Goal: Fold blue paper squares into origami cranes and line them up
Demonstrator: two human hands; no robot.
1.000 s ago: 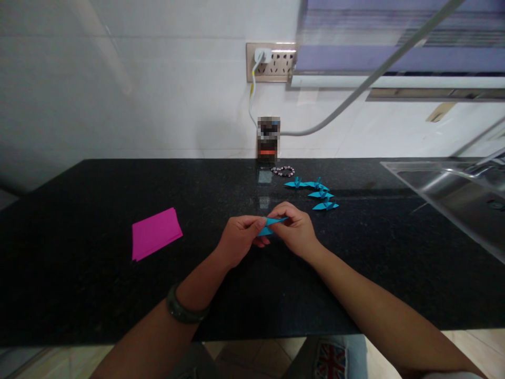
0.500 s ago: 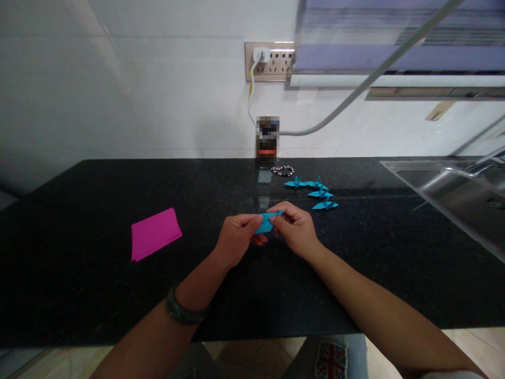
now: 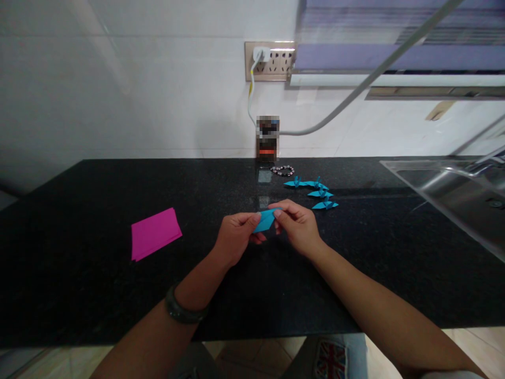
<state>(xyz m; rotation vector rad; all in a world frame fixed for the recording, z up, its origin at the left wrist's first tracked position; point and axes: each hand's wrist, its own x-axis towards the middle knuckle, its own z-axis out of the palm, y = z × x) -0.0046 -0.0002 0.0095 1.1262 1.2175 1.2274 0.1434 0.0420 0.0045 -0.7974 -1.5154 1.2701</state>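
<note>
A folded piece of blue paper (image 3: 264,222) is held between both hands above the black counter. My left hand (image 3: 235,235) pinches its left end between thumb and fingers. At the upper right corner, my right hand (image 3: 296,226) grips the same paper, thumb on top. Parts of the paper lie hidden under the fingertips. Beyond my right hand stand several blue paper cranes (image 3: 325,205) in a loose group. To the left lies a stack of pink paper squares (image 3: 155,235).
A beaded bracelet (image 3: 283,171) lies near the wall, close to a small pixelated object (image 3: 268,139) with a grey cable. A steel sink (image 3: 445,179) is set into the counter (image 3: 98,295) at right. A plug (image 3: 261,54) sits in the wall socket.
My right thumb has shifted slightly up along the blue paper, so more of its face shows. The left hand has barely moved; the cranes and pink stack are where they were.
</note>
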